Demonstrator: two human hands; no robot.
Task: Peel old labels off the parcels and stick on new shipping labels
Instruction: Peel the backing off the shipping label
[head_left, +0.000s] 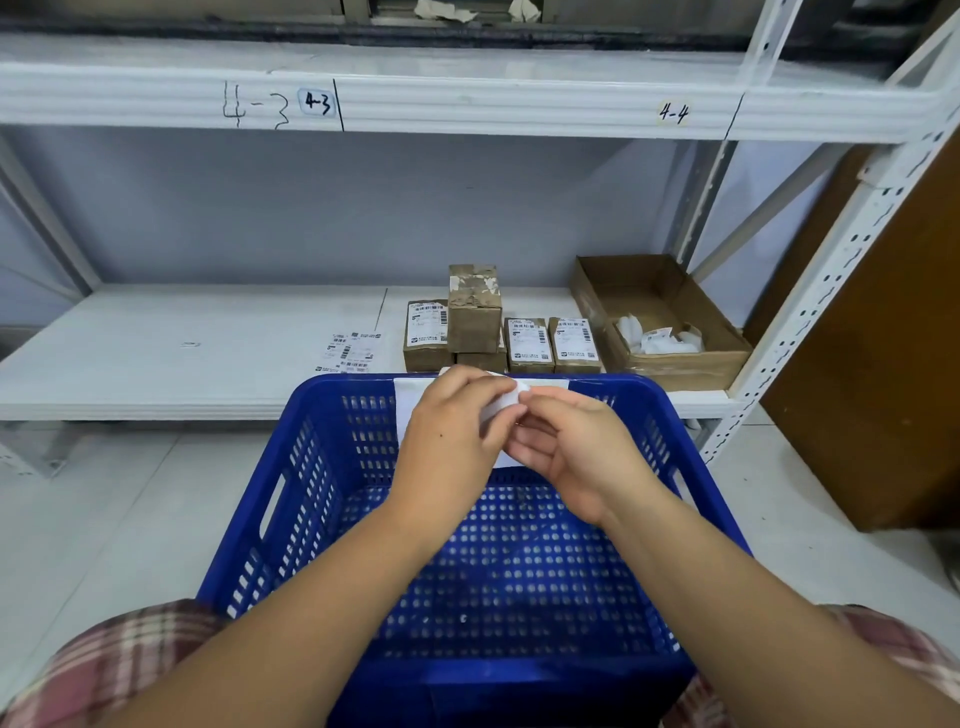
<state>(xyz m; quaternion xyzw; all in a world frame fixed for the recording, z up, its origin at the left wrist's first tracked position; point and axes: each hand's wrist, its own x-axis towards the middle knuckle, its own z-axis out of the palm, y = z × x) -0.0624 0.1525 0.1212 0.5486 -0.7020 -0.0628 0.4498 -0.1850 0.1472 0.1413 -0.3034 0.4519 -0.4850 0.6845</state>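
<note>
As a label (505, 404), pinched by left hand (451, 434) and right hand (571, 452), is seemingly peeled, a parcel (474, 317) is needed next.

glossy blue plastic basket (696, 467), matt brown cardboard parcels (474, 317)

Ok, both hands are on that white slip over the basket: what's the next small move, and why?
Probably peel the white slip apart: left hand and right hand both pinch it. The tall parcel on the shelf shows only torn label scraps, so it likely awaits this label.
</note>
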